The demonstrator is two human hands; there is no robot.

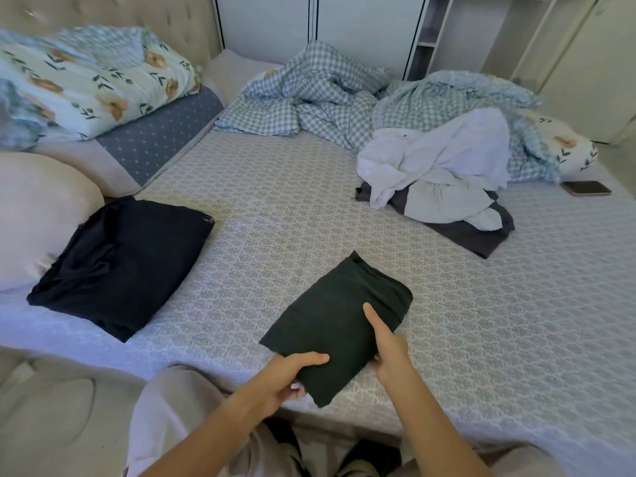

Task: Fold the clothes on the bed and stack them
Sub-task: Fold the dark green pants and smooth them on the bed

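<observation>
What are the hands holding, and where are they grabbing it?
Both hold the folded dark green garment. The left hand grips its near left corner; the right hand pinches its near right edge, thumb on top.

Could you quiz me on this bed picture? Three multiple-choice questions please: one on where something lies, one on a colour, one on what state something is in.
1. Where does the phone lie?
A. on the bed sheet at the far right, near the floral pillow
B. on the folded navy garment
C. in the person's left hand

2. What colour is the folded garment that both hands hold?
A. white
B. dark green
C. checked blue

3. In what state is the pile of white and grey clothes?
A. neatly folded
B. hung on a hanger
C. crumpled and unfolded

Answers:
1 A, it rests on the sheet beside that pillow.
2 B, the cloth under the right hand is dark green.
3 C, the pile lies in loose rumpled heaps.
</observation>
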